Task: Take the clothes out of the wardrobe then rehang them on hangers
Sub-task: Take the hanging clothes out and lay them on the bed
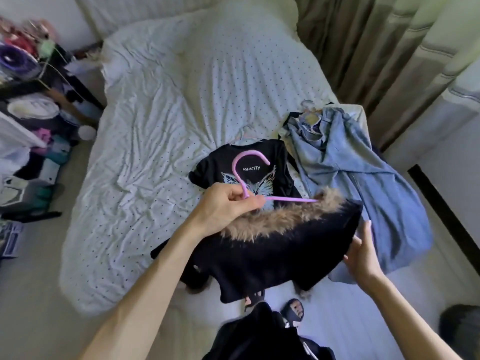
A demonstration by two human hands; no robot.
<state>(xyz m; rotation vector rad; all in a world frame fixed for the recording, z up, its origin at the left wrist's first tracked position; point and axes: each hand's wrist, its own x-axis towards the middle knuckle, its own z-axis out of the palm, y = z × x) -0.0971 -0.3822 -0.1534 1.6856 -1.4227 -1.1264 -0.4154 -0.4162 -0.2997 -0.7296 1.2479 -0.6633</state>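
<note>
My left hand [228, 206] grips a pink plastic hanger [241, 175] at its neck, its hook pointing up over the bed. One arm of the hanger runs right into the tan fur collar of a black jacket [272, 250] held above the bed's near edge. My right hand [362, 253] holds the jacket's right side, fingers curled on the fabric. Behind the jacket, a black printed T-shirt [259, 165] lies flat on the bed on a pale hanger. To its right lies a light blue denim garment [363, 183], also on a hanger.
The bed [161, 141] has a white dotted sheet, wide and bare on its left and far parts. Cluttered shelves [28, 113] stand at the left. Beige curtains [376, 48] hang at the right. My sandalled feet [293, 310] stand on the pale floor.
</note>
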